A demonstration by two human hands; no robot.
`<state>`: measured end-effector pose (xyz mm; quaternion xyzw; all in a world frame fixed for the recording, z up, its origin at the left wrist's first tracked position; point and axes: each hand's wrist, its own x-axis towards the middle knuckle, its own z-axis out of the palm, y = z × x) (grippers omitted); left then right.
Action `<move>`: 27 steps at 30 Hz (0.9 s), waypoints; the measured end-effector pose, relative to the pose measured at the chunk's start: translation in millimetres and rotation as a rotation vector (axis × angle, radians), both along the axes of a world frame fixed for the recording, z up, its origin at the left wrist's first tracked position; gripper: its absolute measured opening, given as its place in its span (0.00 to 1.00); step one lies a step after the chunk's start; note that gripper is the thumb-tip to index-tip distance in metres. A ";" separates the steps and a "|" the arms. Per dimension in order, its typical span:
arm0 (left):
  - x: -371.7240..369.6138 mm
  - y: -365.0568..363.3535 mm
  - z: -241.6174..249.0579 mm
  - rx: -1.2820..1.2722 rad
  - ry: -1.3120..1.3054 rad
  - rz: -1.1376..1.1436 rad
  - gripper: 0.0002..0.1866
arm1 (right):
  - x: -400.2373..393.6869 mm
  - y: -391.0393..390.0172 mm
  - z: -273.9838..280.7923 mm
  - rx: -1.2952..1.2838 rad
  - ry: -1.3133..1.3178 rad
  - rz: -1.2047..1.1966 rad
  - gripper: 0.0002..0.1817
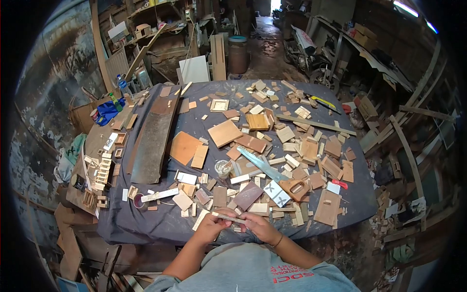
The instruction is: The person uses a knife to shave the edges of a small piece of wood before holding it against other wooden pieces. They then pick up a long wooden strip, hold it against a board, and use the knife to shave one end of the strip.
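Observation:
Close to my body, at the table's near edge, my left hand [211,228] and my right hand [259,227] are both closed on one thin piece of wood [228,217]. Its narrow edge faces me, and my fingers cover both ends. Just beyond my hands lie a dark brown wood piece [248,195] and several pale offcuts. A handsaw [262,168] with a wooden handle rests to the right among the scraps, beside white tiles marked with X [276,193]. A clear cup [223,169] with pale contents stands further in.
A dark cloth [146,214] covers the table. Long boards [158,131] lie at the left, near small wooden frames [102,173]. A yellow cutter [325,103] lies at the far right, and a red-handled tool [340,184] nearer. A motorcycle [311,58] stands behind.

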<state>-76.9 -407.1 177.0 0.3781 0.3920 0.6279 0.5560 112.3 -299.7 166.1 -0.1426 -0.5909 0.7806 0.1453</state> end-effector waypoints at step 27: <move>172.6 140.1 27.0 0.150 1.297 -0.072 0.16 | 189.7 122.2 10.3 0.859 -0.189 -0.288 0.17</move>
